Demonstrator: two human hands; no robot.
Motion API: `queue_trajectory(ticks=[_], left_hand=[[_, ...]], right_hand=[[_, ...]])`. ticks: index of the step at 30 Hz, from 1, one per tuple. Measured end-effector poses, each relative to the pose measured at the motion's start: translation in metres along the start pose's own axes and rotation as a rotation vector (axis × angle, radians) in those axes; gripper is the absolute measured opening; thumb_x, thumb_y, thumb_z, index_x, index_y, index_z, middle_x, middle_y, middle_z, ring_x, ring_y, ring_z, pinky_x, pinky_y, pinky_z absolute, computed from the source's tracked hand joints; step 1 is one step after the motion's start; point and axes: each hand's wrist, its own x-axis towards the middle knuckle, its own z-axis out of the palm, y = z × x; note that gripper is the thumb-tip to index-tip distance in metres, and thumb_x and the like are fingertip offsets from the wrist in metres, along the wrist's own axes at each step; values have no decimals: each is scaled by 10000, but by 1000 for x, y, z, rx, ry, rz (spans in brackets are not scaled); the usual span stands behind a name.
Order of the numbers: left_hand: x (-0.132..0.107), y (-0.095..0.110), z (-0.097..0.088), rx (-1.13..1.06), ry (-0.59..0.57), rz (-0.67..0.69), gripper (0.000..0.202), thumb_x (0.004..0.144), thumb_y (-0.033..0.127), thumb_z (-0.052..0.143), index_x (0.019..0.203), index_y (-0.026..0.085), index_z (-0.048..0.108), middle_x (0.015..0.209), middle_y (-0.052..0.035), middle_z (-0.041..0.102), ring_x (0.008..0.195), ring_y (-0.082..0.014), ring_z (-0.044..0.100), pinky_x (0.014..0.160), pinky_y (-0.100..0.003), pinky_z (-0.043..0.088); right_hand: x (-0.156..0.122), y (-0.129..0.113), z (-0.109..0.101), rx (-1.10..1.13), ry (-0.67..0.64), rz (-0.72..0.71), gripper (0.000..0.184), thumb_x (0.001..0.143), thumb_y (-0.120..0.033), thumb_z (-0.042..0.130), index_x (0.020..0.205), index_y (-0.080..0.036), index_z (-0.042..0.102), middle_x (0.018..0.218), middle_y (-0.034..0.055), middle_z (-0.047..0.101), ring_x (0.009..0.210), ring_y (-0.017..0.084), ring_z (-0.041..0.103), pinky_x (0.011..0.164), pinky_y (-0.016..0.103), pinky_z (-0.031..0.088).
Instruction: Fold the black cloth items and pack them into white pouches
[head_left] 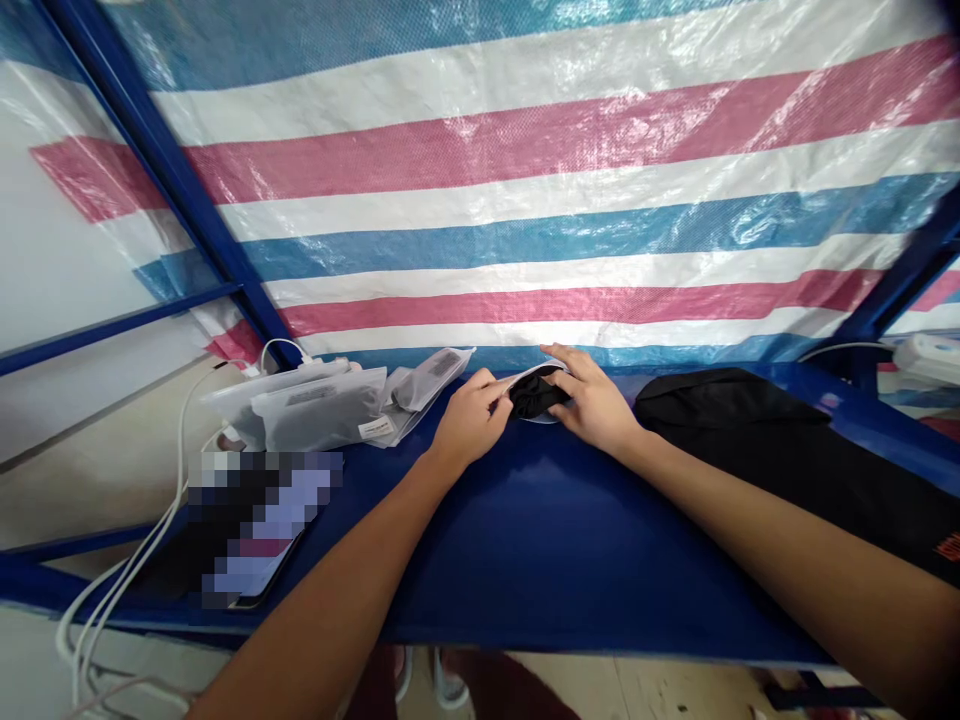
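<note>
A bundle of folded black cloth (534, 396) sits in the mouth of a pale plastic bag (552, 418) on the blue tabletop, between my two hands. My left hand (474, 412) is closed at the bag's left edge, thumb and fingers pinching it beside the cloth. From the other side, my right hand (594, 398) grips the cloth with thumb and bent fingers, while its index finger reaches along the bag's far rim. The cloth's exact kind cannot be made out, and part of the bag is hidden by my fingers.
Several frosted plastic bags (322, 410) lie left of my hands. Nearer me is a phone (266, 535), partly blurred out. White cables (176, 490) hang over the left edge. A larger black fabric item (757, 430) lies right. Behind stands a striped sheet (525, 170) on blue posts.
</note>
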Motion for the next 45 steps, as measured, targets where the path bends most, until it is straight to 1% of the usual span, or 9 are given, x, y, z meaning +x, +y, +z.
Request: queue_trajectory(ticks=[8, 13, 17, 24, 27, 30, 37, 42, 45], left_hand=[[-5, 20, 16, 215, 13, 233, 440, 1075, 207, 460, 1435, 162, 709, 1057, -92, 700, 954, -222, 690, 907, -348, 603], [-4, 12, 20, 86, 133, 126, 433, 1069, 182, 485, 1432, 186, 721, 1024, -62, 693, 900, -178, 690, 878, -299, 599], [-2, 2, 18, 52, 179, 58, 421, 1056, 171, 516, 1410, 200, 742, 984, -42, 684, 847, -158, 686, 855, -283, 595], [-5, 15, 19, 41, 30, 167, 406, 1093, 210, 502, 1436, 191, 718, 1158, -95, 744, 1041, -212, 739, 944, -330, 628], [-7, 23, 27, 19, 1, 190, 415, 1109, 239, 497, 1470, 190, 695, 1245, -114, 750, 1153, -238, 736, 995, -357, 634], [-6, 22, 32, -14, 51, 163, 404, 1073, 200, 539, 1432, 223, 724, 1257, -95, 759, 1171, -234, 732, 1018, -358, 631], [1, -11, 16, -32, 267, -29, 331, 1018, 140, 603, 1273, 219, 799, 1048, -46, 706, 809, -145, 679, 853, -307, 622], [5, -30, 8, -117, 334, -151, 256, 1073, 215, 595, 1201, 215, 818, 1158, -83, 686, 839, -148, 697, 780, -292, 635], [5, -33, 6, -107, 363, -188, 268, 1089, 233, 575, 1232, 223, 802, 1192, -100, 691, 961, -186, 720, 818, -313, 649]], right_hand=[[5, -18, -5, -242, -79, 64, 292, 864, -64, 720, 1117, -201, 769, 1427, 151, 710, 1313, 421, 637, 1115, 632, 538], [5, -17, 0, -163, -62, -9, 479, 879, -64, 716, 1339, -196, 690, 1581, 167, 613, 1390, 429, 585, 1165, 661, 498], [2, -12, 3, -33, -10, -108, 501, 1010, -203, 705, 1495, -229, 582, 1656, 165, 541, 1444, 380, 572, 1197, 624, 497], [2, -8, 13, -76, -4, -157, 183, 1064, -221, 632, 1183, -221, 770, 1394, 148, 700, 1264, 363, 632, 1017, 578, 569], [4, -12, 20, -110, -9, -139, 201, 1042, -171, 607, 1024, -200, 805, 1290, 158, 716, 1165, 354, 618, 954, 559, 565], [5, -18, 21, -126, -37, -106, 223, 1042, -153, 591, 1032, -188, 811, 1363, 168, 682, 1196, 355, 596, 996, 567, 549], [-1, -5, 10, -143, 24, 8, 314, 1108, -316, 582, 1380, -233, 717, 1405, 159, 680, 1299, 380, 604, 1081, 614, 522], [-5, 5, 5, 9, 126, 106, 218, 1070, -418, 657, 1215, -261, 697, 1376, 147, 683, 1290, 385, 631, 1101, 623, 533], [-5, 6, 6, 204, 145, 131, 311, 1001, -456, 757, 1184, -265, 593, 1361, 146, 652, 1254, 353, 667, 1063, 557, 582]])
